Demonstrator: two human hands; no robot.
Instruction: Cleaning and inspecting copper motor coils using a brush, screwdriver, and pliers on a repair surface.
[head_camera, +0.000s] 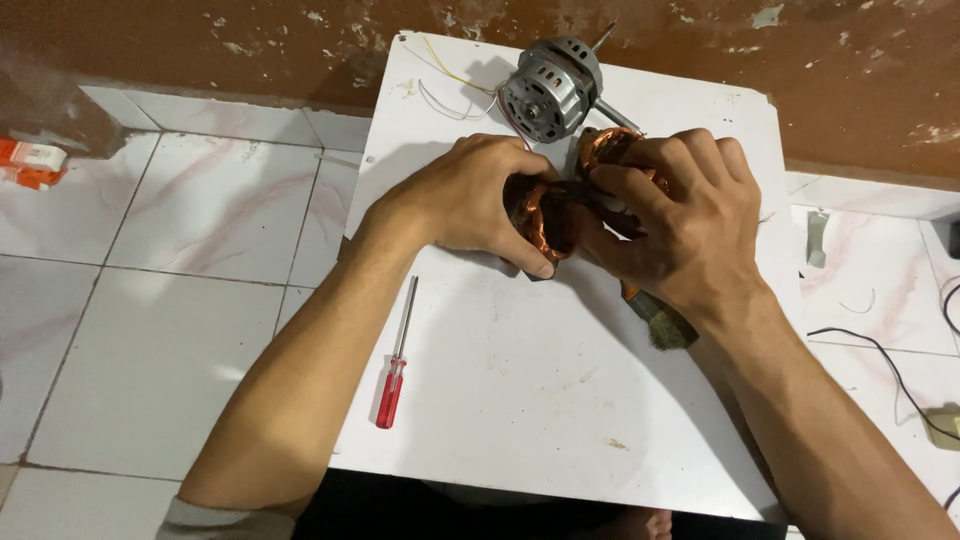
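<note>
Two hands, left hand (470, 200) and right hand (680, 230), clamped round the copper-wound stator coil (545, 215); grey metal motor housing (550, 88) already off, red-handled screwdriver (393, 370) lying idle.

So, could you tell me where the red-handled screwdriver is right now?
In the head view, the red-handled screwdriver lies on the white board, at its left edge beside the left forearm.

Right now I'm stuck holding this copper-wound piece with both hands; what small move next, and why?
Probably set the copper-wound stator down on the white board. Both the left hand and right hand grip it, so neither can reach the red screwdriver.
</note>
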